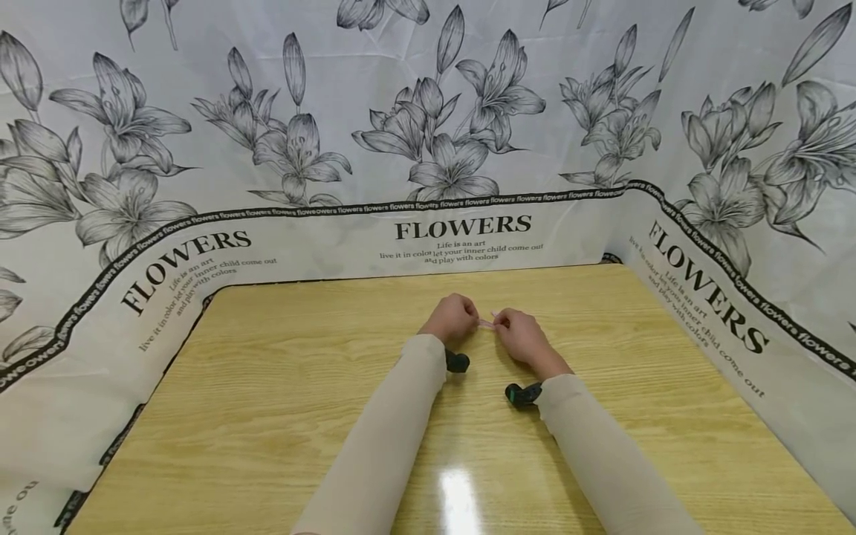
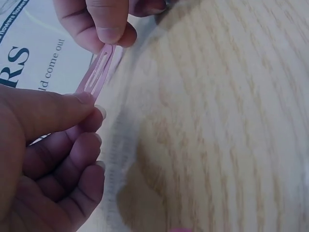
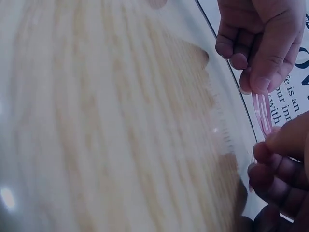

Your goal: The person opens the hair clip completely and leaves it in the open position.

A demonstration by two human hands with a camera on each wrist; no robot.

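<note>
A slim pink snap hair clip, with slots along its middle, is stretched between my two hands above the table. My left hand pinches one end between thumb and forefinger, its other fingers curled beneath. At the opposite end, my right hand pinches the clip with thumb and fingertip. The right wrist view shows the clip from its other side, slightly bowed, with both ends covered by fingertips. Whether it is snapped or sprung apart, I cannot tell.
The wood-grain table spreads out around both arms. White fabric printed with flowers and lettering stands along its back and sides. A dark wrist camera juts from the left wrist, and another camera from the right.
</note>
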